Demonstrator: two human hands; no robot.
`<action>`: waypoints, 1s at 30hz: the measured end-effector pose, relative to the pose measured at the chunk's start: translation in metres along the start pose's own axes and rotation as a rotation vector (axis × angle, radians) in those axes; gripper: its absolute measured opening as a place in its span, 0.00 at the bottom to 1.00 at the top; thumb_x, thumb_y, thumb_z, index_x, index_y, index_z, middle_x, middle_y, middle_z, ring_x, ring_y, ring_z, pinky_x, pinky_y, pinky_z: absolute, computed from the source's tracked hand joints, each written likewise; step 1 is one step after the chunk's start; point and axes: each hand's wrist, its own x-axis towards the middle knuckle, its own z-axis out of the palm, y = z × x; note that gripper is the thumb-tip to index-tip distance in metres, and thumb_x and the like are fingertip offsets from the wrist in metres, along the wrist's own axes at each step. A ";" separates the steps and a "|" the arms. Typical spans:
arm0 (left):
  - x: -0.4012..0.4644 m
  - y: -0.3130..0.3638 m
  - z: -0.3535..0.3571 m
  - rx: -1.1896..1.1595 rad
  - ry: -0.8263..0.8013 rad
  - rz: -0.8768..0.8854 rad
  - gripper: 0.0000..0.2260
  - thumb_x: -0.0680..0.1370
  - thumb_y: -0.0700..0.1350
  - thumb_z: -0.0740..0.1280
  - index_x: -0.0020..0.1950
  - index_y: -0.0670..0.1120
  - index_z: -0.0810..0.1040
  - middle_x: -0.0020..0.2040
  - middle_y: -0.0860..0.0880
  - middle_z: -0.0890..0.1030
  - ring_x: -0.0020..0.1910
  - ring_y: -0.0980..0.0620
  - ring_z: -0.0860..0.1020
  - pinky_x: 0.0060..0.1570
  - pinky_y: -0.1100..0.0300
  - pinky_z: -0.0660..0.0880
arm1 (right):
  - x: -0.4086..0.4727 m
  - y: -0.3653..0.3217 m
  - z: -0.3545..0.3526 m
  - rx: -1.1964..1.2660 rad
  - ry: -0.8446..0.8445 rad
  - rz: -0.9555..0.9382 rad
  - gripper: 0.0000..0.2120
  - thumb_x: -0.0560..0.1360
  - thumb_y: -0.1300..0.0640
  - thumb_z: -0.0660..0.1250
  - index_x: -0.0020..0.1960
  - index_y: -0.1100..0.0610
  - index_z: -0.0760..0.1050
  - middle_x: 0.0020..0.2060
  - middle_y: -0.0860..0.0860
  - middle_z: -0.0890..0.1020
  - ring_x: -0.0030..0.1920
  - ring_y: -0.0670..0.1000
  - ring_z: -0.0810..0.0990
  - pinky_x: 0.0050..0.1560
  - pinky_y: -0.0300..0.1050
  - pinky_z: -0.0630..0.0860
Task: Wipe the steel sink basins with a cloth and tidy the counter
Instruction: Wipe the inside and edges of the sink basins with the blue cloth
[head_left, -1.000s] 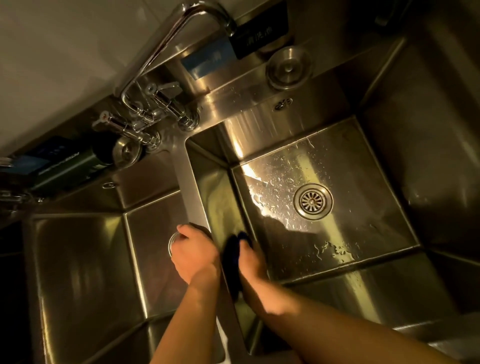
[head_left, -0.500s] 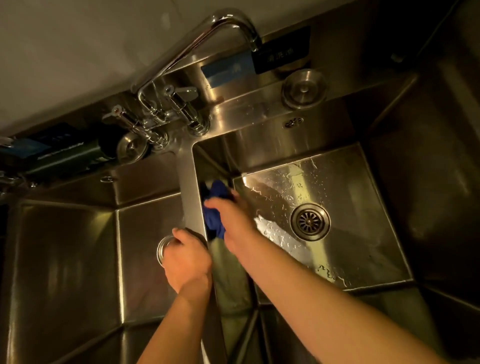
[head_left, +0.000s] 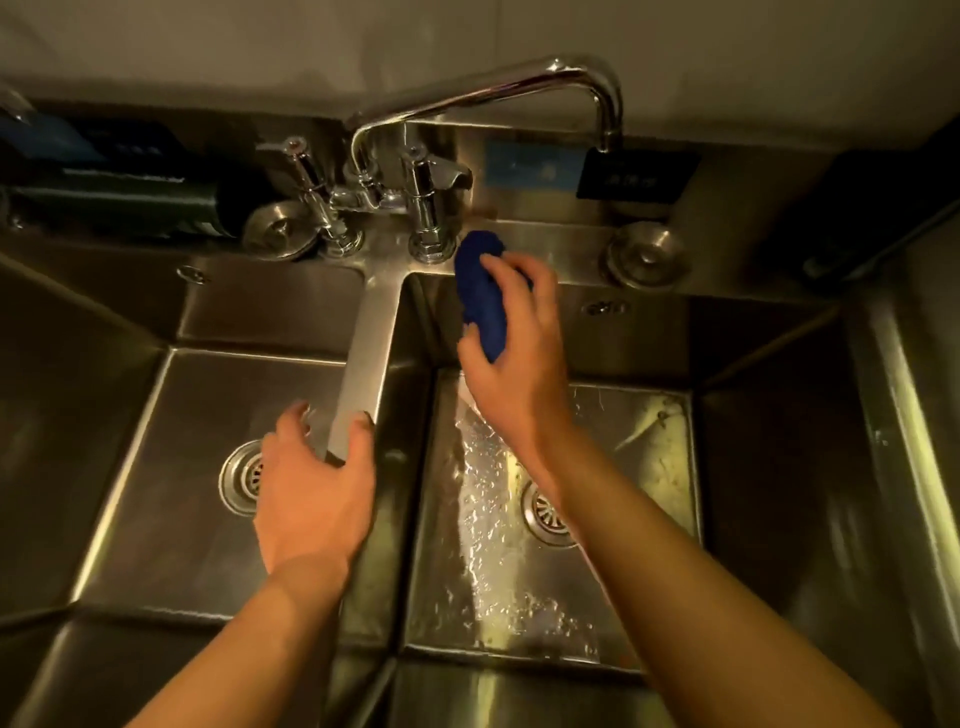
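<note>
Blue cloth (head_left: 482, 291) bunched in right hand (head_left: 514, 358), fingers curled round, scrubbing rear rim; left hand (head_left: 311, 493) spread on divider (head_left: 363, 358), bracing.

faucet (head_left: 415, 208) behind divider (head_left: 363, 353) | basins left (head_left: 171, 467), right (head_left: 649, 467)

Right drain (head_left: 540, 512) half hidden by forearm; black sign (head_left: 631, 176) text blurred.

Both forearms are bare to the frame edge, with no sleeves, and the left hand (head_left: 311, 493) and right hand (head_left: 519, 358) are ungloved.
</note>
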 end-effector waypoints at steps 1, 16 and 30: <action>0.000 0.001 0.000 0.015 -0.009 0.019 0.31 0.77 0.69 0.61 0.76 0.55 0.67 0.69 0.49 0.76 0.62 0.44 0.78 0.59 0.44 0.74 | 0.005 0.009 -0.003 -0.171 -0.124 -0.119 0.30 0.71 0.64 0.71 0.72 0.60 0.72 0.71 0.58 0.69 0.71 0.58 0.70 0.70 0.56 0.71; -0.002 0.003 0.004 0.193 -0.031 -0.024 0.28 0.80 0.70 0.49 0.46 0.50 0.77 0.34 0.49 0.75 0.39 0.40 0.75 0.40 0.50 0.71 | 0.031 0.177 -0.114 -1.493 -1.265 -0.989 0.31 0.80 0.68 0.38 0.83 0.57 0.43 0.83 0.54 0.43 0.79 0.58 0.60 0.42 0.48 0.70; -0.001 0.005 0.004 0.197 -0.040 0.024 0.30 0.78 0.72 0.47 0.41 0.49 0.75 0.37 0.45 0.77 0.43 0.37 0.77 0.44 0.46 0.76 | 0.019 0.179 -0.087 -1.439 -1.406 -0.650 0.27 0.85 0.61 0.53 0.82 0.57 0.51 0.82 0.52 0.50 0.76 0.58 0.67 0.56 0.52 0.75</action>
